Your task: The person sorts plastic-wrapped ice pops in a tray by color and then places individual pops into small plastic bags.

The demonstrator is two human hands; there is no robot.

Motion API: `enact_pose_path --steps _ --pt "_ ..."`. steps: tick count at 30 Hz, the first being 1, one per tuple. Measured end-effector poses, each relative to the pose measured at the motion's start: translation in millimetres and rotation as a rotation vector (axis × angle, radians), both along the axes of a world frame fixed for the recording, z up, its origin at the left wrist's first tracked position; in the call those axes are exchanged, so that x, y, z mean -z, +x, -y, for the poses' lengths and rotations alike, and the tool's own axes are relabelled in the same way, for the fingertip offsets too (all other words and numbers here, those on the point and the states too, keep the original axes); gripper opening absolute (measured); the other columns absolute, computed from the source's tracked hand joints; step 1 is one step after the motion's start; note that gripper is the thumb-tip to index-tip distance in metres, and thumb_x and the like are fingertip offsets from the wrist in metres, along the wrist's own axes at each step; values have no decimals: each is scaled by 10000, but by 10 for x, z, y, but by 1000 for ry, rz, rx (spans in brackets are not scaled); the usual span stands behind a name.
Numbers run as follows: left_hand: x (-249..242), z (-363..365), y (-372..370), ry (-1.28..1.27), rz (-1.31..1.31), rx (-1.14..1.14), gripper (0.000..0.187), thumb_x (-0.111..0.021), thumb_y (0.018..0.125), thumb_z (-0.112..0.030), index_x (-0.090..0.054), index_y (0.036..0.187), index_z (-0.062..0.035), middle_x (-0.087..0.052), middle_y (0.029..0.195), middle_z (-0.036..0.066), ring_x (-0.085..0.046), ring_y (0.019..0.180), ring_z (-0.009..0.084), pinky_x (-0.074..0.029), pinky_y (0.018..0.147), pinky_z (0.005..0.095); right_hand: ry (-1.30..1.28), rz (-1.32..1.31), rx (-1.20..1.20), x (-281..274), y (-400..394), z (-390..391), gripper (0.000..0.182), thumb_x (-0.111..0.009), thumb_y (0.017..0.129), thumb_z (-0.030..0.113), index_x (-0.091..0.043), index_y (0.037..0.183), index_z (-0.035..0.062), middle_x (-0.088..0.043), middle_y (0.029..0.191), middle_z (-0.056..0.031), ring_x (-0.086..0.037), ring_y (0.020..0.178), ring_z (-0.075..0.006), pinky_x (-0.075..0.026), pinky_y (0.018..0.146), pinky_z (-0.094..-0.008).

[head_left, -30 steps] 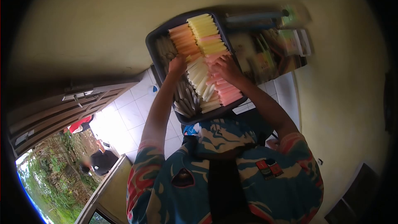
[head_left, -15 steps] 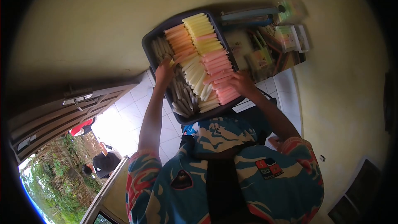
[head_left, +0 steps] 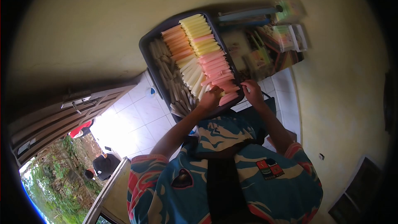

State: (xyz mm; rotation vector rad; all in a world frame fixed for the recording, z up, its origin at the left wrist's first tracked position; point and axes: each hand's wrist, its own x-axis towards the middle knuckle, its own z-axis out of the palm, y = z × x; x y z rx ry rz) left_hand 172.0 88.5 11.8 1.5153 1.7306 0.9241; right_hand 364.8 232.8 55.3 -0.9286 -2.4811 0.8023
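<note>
A dark rectangular tray (head_left: pixel 146 49) holds slim tube-shaped packets in rows. Yellow packets (head_left: pixel 199 33) and orange packets (head_left: pixel 176 41) lie at its far end, cream packets (head_left: pixel 191 74) in the middle, pink packets (head_left: pixel 215 64) along the right, and grey-brown packets (head_left: pixel 172 74) loosely down the left. My left hand (head_left: pixel 210 98) reaches across to the near right, its fingers closed around a pale packet (head_left: pixel 224 93) among the pink ones; the fingertips are partly hidden. At the right rim, my right hand (head_left: pixel 252 92) has bent fingers against the tray's edge.
Clear containers of coloured packets (head_left: pixel 284 37) stand beyond the tray at the right, near a blurred patterned box (head_left: pixel 275 49). An open doorway with a wooden door (head_left: pixel 78 108) is at the left. A person in a dark top (head_left: pixel 105 166) is outside. White floor tiles (head_left: pixel 137 118) show below.
My left hand has moved from the tray's left side rightward and nearer, onto the pink packets. My right hand has drawn back from the pink packets to the right rim.
</note>
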Motion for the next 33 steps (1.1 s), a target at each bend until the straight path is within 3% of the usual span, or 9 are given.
enact_pose_path --steps 3,7,10,13,19,25,29,31,33 --pt "183 -35 202 88 -173 212 219 -604 814 -206 -620 988 -75 -604 952 121 -651 792 326 -515 690 453 -58 -1 42 -4 46 41 133 -617 797 9 -653 925 7 -633 899 -147 -594 895 -333 -480 793 -397" --pt "178 -17 278 -182 -106 181 263 -657 778 -256 -648 994 -107 -626 952 127 -643 820 334 -509 752 436 -86 -5 14 -8 12 126 119 -624 809 10 -657 923 10 -639 922 -150 -615 890 -331 -494 789 -388" --pt "13 -7 168 -34 -14 196 303 -649 785 -259 -650 1052 -117 -628 935 129 -642 826 337 -513 754 439 -86 -23 -17 -50 -91 138 125 -618 811 9 -650 932 10 -635 929 -149 -611 901 -330 -491 796 -388" --pt "42 20 100 -160 -84 377 364 -656 787 -260 -641 1125 -124 -639 984 139 -646 859 335 -519 779 432 -44 -61 -96 -115 -320 49 126 -602 807 16 -638 928 15 -625 949 -137 -589 906 -332 -480 798 -401" --pt "-66 151 70 -125 5 169 327 -677 760 -238 -664 1060 -108 -654 1045 120 -645 871 331 -521 788 423 -37 -47 -307 -111 -1008 -108 178 -643 754 28 -631 931 22 -621 944 -123 -589 926 -315 -479 831 -397" --pt "-196 424 -458 -72 84 60 276 -663 749 -140 -682 1017 -77 -666 910 162 -649 847 330 -514 761 402 48 95 -738 -49 -1800 -114 281 -704 691 76 -663 967 38 -638 959 -97 -594 981 -274 -488 857 -373" --pt "-273 488 -1022 -91 100 -401 287 -626 734 -119 -658 1014 -63 -652 917 194 -620 853 399 -505 726 444 66 381 -831 -231 -2137 -100 276 -678 685 55 -651 959 27 -620 994 -135 -591 964 -305 -486 856 -385" --pt "-204 349 -1277 -115 -120 -552 266 -640 765 -150 -667 1016 -66 -653 933 189 -625 866 394 -507 735 444 54 258 -744 -100 -2208 -21 218 -633 716 46 -643 932 21 -618 987 -145 -591 966 -313 -487 850 -392" --pt "-265 164 -1435 -216 -126 -569 272 -650 780 -182 -666 1026 -66 -655 938 183 -626 887 388 -505 761 446 85 193 -690 43 -2276 29 175 -590 742 38 -639 908 13 -617 986 -149 -591 971 -318 -487 846 -399"
